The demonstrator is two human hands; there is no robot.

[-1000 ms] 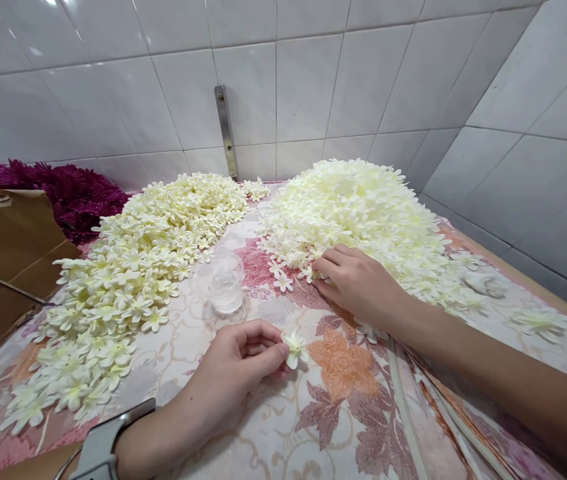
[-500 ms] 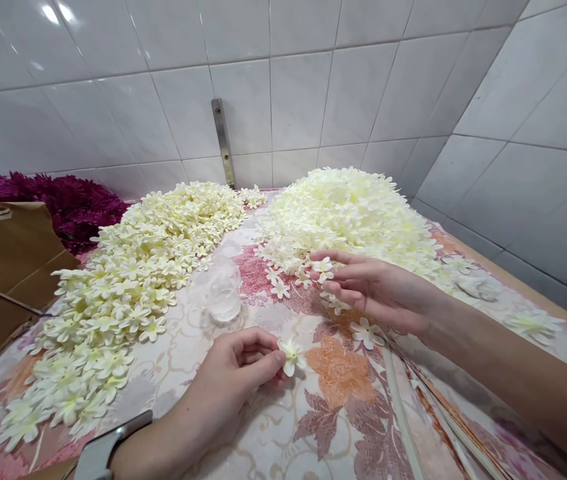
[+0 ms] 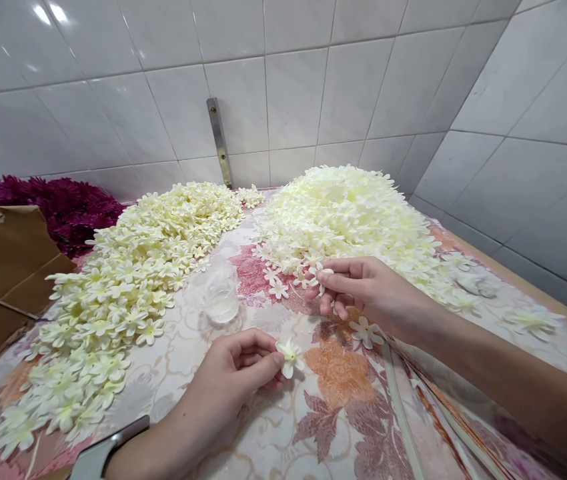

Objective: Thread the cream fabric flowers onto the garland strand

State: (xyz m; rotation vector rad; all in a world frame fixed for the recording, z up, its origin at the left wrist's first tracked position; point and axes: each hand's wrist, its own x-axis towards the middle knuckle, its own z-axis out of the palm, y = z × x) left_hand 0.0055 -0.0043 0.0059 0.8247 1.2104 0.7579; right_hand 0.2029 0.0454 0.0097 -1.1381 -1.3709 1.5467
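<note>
Between thumb and fingers of my left hand (image 3: 248,367) is a pale yellow-white artificial flower (image 3: 289,358), its petals facing up and right. My right hand (image 3: 363,287) pinches a white flower (image 3: 321,280) at the near edge of the right-hand heap of white flowers (image 3: 348,207). Some loose white flowers lie beside its fingertips. A single white flower (image 3: 366,333) rests on the cloth just below my right hand. Beyond my left hand stands a small clear cup (image 3: 221,301) with clear contents.
A long heap of cream flowers (image 3: 128,273) runs along the left. Behind it are magenta flowers (image 3: 71,210) and a brown cardboard box (image 3: 3,267). Thin stems or cords (image 3: 443,407) lie at lower right on the floral tablecloth (image 3: 263,440). Tiled walls (image 3: 293,93) rise behind and right.
My right hand has closed its thumb and fingers on a white flower, having been more open before. The left hand keeps its flower in about the same place.
</note>
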